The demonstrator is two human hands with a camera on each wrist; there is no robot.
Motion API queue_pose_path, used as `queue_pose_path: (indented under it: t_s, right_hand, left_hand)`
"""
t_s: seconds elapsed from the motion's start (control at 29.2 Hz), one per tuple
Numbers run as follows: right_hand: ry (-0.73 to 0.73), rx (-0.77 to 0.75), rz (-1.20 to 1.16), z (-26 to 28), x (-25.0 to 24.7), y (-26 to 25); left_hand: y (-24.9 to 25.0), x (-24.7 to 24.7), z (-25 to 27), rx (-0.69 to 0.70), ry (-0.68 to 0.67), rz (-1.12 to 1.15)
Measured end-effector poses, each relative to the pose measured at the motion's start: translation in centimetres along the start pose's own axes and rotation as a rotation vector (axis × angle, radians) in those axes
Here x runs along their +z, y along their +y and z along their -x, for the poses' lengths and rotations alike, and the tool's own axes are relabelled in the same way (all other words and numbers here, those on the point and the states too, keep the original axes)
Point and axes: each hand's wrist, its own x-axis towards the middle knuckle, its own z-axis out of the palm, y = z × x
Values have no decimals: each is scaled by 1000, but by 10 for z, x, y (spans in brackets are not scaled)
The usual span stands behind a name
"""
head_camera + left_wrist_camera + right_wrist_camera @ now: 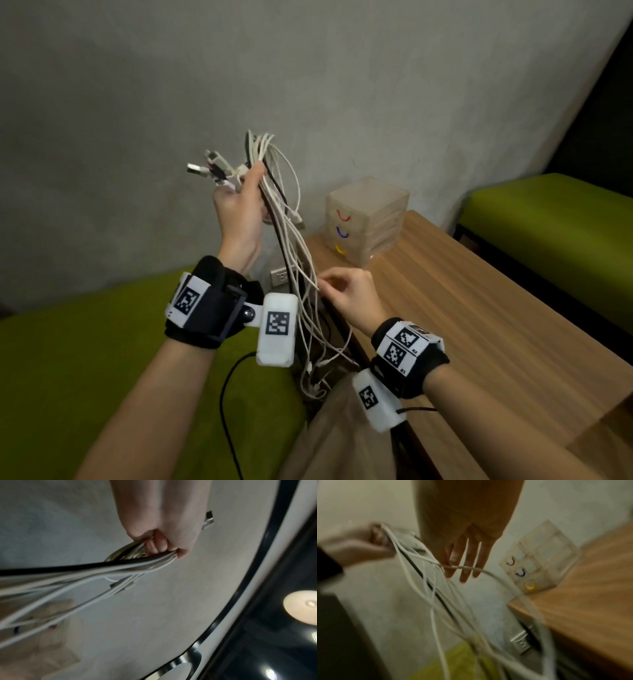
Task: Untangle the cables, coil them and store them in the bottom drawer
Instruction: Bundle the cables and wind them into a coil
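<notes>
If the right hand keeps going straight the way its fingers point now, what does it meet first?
Probably the hanging cables: the right hand points left at them, one white strand already across its fingers. Past them is the wall; depth is unclear.

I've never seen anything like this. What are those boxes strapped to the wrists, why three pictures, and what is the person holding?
No robot here: a person works with bare hands, wearing small cameras on both wrists and one on the head. The big picture is the head view; the other two look along each hand. The left hand grips a bundle of cables, mostly white, one black, raised in the air. The right hand fingers one white strand lower down; whether it pinches it is unclear. On the wooden table stands a clear drawer box with red, blue and yellow handles, all drawers closed.
</notes>
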Motion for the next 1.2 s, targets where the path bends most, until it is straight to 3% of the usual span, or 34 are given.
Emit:
queue_pose_path:
  t_s: [0.1,0.24,0.34,0.51,0.58,0.65,0.75,0.82,0.89,0.96,1.06,1.2]
  right_hand:
    - [82,-2,-92,-5,-11,-3]
    - [-67,-124,-116,-30,-6,-44]
    - [2,-68,-163,-37,8,-49]
    - [-162,27,39,-3,27,6]
    - [-141,74,64,2,20,18]
    - [-76,77,73,-3,12,19]
    - [9,10,42,-14,9,-4]
    - [46,-32,49,-23,10,-19]
    - [24,-34,74,-32,12,-24]
    - [-60,-17,161,-35,10,-21]
    - [-145,-32,253,-31,7,-21]
    - [-103,-98,146,-31,6,-19]
  left_hand:
    - [6,1,-1,80,-144,-105]
    - [-10,14,5,66,-169,-115]
    - [-7,17,3,95,-119,-68]
    - [28,-2,-35,225,146,81]
    - [34,-9,-39,228,156,139]
    - [28,-10,-34,149,85,140]
    - [1,-8,-11,-157,-64,132]
    - [-22,-7,11,-280,-215,31]
    - [-38,-2,35,-240,-357,-242]
    - [-50,5,47,-145,-319,-498]
    - [-57,12,51,-35,-136,-531]
    - [-54,16,44,94,-88,-527]
